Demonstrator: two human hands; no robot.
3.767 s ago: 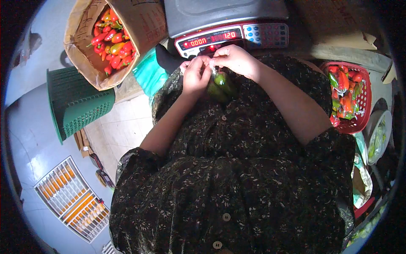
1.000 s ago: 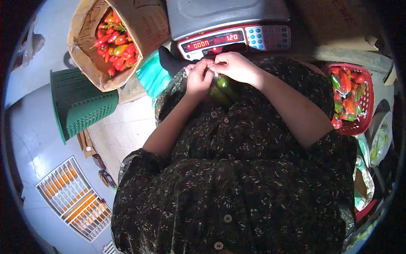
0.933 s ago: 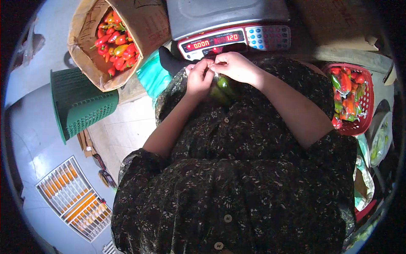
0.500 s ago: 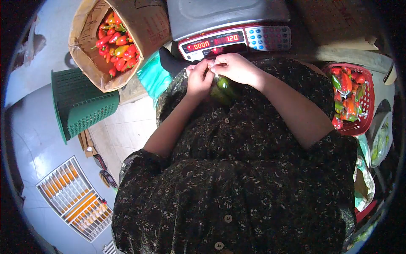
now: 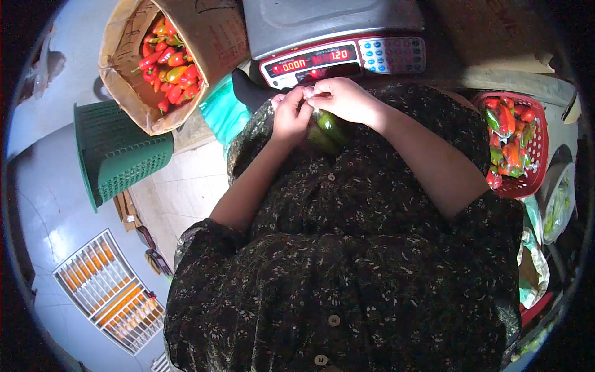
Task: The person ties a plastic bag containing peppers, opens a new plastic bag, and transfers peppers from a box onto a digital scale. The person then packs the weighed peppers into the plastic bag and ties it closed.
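My left hand [image 5: 290, 116] and my right hand [image 5: 349, 102] meet in front of the scale, fingertips pinched together. Between them they grip the gathered top of a clear plastic bag [image 5: 330, 131]. Green peppers [image 5: 333, 126] show through the bag, which hangs below my fingers against my dark patterned clothing. The exact hold of the fingertips on the plastic is partly hidden. Just beyond my hands stands the digital scale [image 5: 338, 18], its red display lit.
At upper left, a cardboard box [image 5: 118, 80] holds red and orange peppers [image 5: 176, 65]. Beside it is a green basket [image 5: 127, 170]. On the right, a red basket [image 5: 538, 158] contains bagged peppers [image 5: 511, 149], near a bowl of green produce [image 5: 559, 208]. A teal plastic bag [image 5: 224, 111] lies left of my hands.
My fingers have shifted very slightly at the neck of the bag. Both hands keep their pinch, and the surroundings look the same.
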